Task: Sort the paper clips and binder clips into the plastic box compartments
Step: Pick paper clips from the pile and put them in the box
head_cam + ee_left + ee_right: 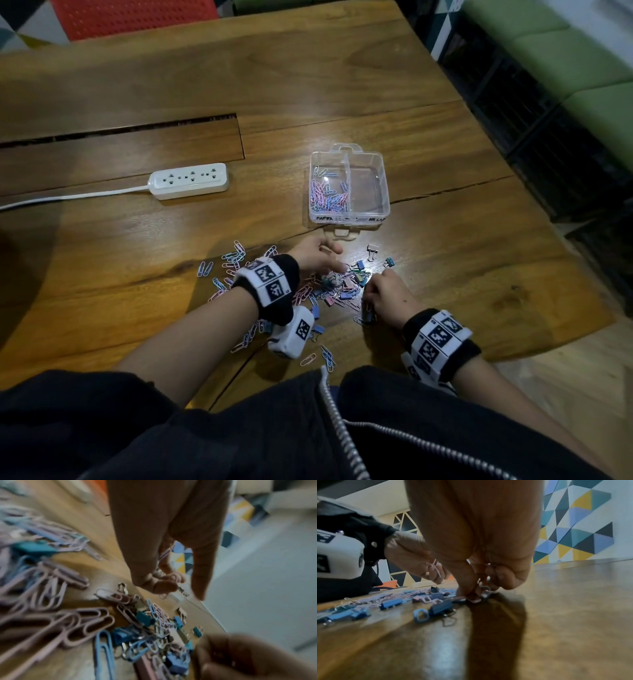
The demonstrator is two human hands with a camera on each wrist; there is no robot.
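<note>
The clear plastic box stands beyond my hands; its left compartment holds several pink and blue paper clips, its right compartment looks bare. A mixed pile of paper clips and binder clips lies on the table in front of me. My left hand hovers over the pile's far side, fingers curled round pink paper clips. My right hand is down at the pile's right edge, its curled fingers holding binder clips by their wire handles while pinching a pink one on the table.
A white power strip with its cord lies to the left, beside a cable slot in the wooden table. Two loose binder clips, a white one and a teal one, lie between the pile and the box. The table edge runs close on the right.
</note>
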